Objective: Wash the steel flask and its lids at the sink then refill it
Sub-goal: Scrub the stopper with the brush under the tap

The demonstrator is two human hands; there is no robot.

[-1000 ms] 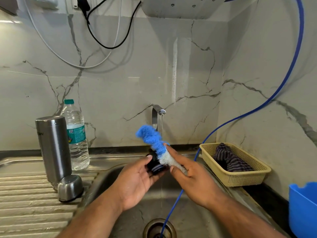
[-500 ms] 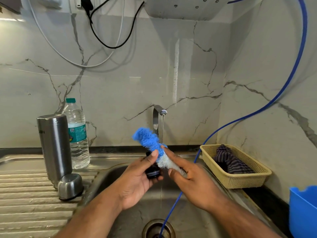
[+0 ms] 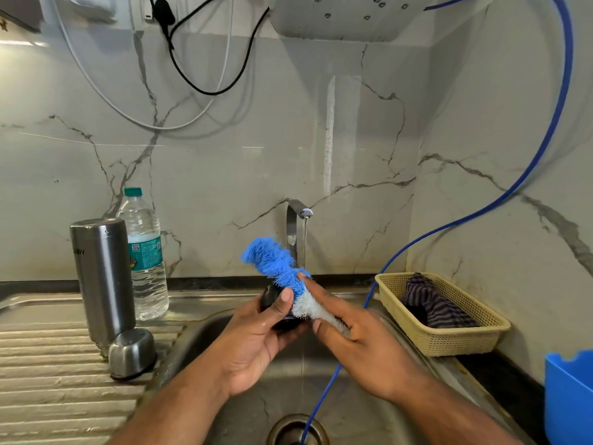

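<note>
Under the fingers of the left hand point(image 3: 253, 342): lid point(image 3: 271, 295), glossy black plastic. Along the fingers of the right hand point(image 3: 362, 345): brush point(image 3: 276, 268), fuzzy matt bristles, blue then white. Well left of the fingers: flask point(image 3: 102, 277) and cap point(image 3: 131, 353), brushed satin steel; bottle point(image 3: 146, 258), clear plastic, glossy label. Below the fingers: sink point(image 3: 369, 422), dull scuffed steel (ribbed on the left). Right of the fingers: basket point(image 3: 449, 338), matt beige mesh plastic, striped cloth point(image 3: 430, 303) inside; hose point(image 3: 570, 59), smooth blue plastic. Behind: wall point(image 3: 256, 175), polished, marble-veined.
</note>
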